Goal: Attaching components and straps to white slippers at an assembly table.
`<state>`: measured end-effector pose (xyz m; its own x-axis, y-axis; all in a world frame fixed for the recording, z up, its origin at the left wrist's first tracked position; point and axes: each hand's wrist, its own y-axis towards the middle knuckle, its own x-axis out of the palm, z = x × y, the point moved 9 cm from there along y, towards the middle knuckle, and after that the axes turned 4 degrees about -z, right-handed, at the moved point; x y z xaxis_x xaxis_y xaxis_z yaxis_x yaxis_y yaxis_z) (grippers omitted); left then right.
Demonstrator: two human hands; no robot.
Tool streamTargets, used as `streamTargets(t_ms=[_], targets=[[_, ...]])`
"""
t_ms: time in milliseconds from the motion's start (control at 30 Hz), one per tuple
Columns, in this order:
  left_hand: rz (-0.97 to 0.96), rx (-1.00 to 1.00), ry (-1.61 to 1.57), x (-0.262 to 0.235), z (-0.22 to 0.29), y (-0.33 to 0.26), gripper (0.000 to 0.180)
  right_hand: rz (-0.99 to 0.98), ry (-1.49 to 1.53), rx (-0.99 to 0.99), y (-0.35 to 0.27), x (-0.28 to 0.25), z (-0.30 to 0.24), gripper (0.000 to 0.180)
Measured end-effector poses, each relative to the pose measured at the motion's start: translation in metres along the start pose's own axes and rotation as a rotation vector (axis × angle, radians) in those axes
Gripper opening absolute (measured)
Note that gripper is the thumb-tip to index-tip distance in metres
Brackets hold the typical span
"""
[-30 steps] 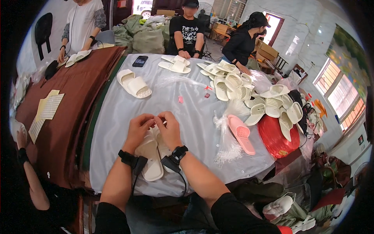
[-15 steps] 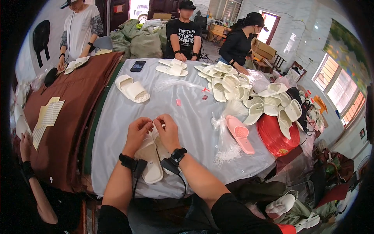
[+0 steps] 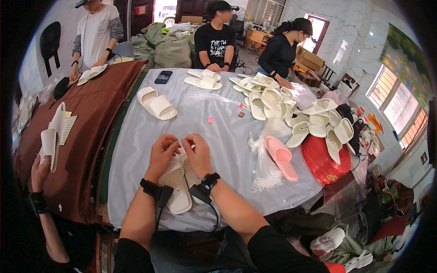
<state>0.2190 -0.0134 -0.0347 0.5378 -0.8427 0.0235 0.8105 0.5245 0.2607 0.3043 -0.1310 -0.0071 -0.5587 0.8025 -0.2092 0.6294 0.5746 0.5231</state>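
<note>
A pair of cream slide slippers lies on the grey-white sheet right in front of me, soles toward me and uppers partly covered by my hands. Over their far ends, my left hand is curled with thumb and fingertips together. Close beside it, a small gap away, my right hand is bent in a similar pinch. Anything thin between the fingertips is too small to make out. Both wrists wear black bands with small devices and cables.
Ahead lie a cream slipper pair, a phone and another pair. Right are a slipper heap, clear plastic strands, a pink slipper and a red twine roll. At left a co-worker's hand holds slippers.
My hands have drawn slightly apart at the fingertips, still over the slippers. The co-worker's hand at left has raised a slipper pair into view. The seated person opposite has turned their head.
</note>
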Motion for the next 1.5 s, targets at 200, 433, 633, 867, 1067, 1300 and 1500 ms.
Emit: streamTargets(t_ms=[200,433,633,867,1067,1300,1500], targets=[[-0.003,0.005,0.04,0.001,0.0,0.001,0.009,0.0,0.01,0.0,0.0,0.0,-0.001,0.014],[-0.024,-0.009,0.046,0.003,-0.003,-0.001,0.009,-0.061,0.04,0.075,-0.001,0.003,-0.002,0.014],[-0.028,0.006,0.046,0.004,0.001,-0.002,0.009,-0.077,0.001,0.048,0.0,0.005,-0.001,0.012],[-0.036,0.005,0.051,0.004,-0.007,0.001,0.008,-0.088,-0.054,-0.017,0.0,0.006,0.005,0.009],[-0.057,0.025,0.065,0.0,-0.006,0.0,0.006,-0.1,-0.049,-0.013,-0.001,0.01,-0.001,0.009],[-0.044,0.044,0.104,0.002,0.005,-0.001,0.007,-0.07,-0.038,-0.021,0.0,0.008,0.001,0.008],[-0.009,0.028,0.147,-0.001,0.001,-0.001,0.008,-0.009,0.076,0.042,-0.001,0.002,0.012,0.007]])
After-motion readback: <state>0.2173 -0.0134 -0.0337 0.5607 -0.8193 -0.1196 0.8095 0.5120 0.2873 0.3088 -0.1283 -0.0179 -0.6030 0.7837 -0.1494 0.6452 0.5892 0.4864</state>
